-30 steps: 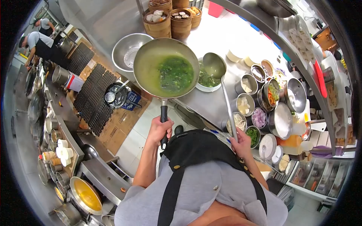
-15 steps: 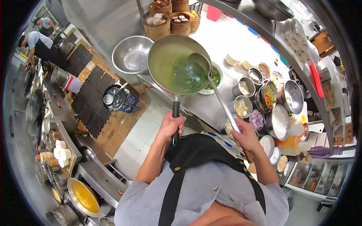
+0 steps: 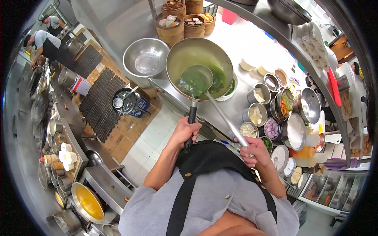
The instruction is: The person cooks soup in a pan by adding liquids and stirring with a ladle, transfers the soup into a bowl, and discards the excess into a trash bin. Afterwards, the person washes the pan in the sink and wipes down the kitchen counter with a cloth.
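My left hand (image 3: 186, 131) is wrapped round the black handle of a wide pan (image 3: 185, 51), which holds green liquid with leafy bits. In my right hand (image 3: 253, 151) is the shaft of a long metal ladle (image 3: 225, 118). The ladle's bowl sits inside the pan, in the green liquid. Behind the pan's right rim a white bowl (image 3: 235, 87) shows in part, with greens in it; the pan hides the rest. An empty metal bowl (image 3: 145, 58) stands on the pan's left.
Bamboo steamers (image 3: 170, 30) with food stand behind the pan. Several metal containers of cut ingredients (image 3: 271, 128) crowd the counter (image 3: 232, 108) on the right. A metal shelf edge (image 3: 303, 65) curves above. Two people work at the far left, beyond black floor mats (image 3: 98, 104).
The pan has moved right, over more of the white bowl. The ladle has gone from the white bowl into the pan's liquid. Both hands have shifted slightly right.
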